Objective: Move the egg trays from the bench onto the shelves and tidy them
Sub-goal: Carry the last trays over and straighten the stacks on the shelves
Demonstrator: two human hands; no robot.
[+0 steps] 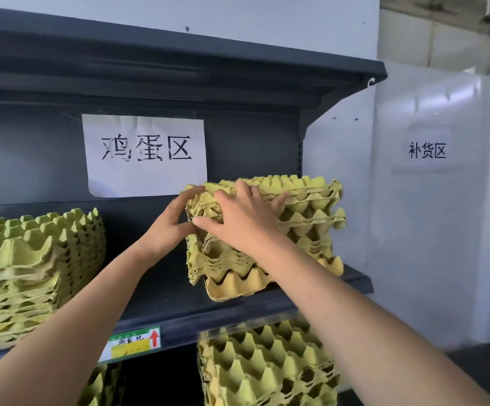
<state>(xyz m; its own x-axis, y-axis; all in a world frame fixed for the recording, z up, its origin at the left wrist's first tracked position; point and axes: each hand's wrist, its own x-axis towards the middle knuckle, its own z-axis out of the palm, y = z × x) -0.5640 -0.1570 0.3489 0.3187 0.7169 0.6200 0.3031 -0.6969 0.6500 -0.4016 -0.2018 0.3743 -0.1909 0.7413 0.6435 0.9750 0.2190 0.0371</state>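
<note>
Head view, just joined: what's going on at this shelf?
A person is squaring up a stack of green moulded-pulp egg trays at the right end of the dark grey metal shelf. The left hand grips the stack's near-left corner; the right hand lies spread over its upper front. The stack looks uneven and sits on a yellowish pulp tray. A second green tray stack stands further left, more trays below.

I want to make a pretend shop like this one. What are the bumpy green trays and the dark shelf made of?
The egg trays look like moulded paper pulp, matte yellow-green: their edges are rough and fibrous, and some are crumpled. The shelf is probably painted metal: dark grey, smooth, with a thin straight front lip, though the look alone can't prove it.
</note>
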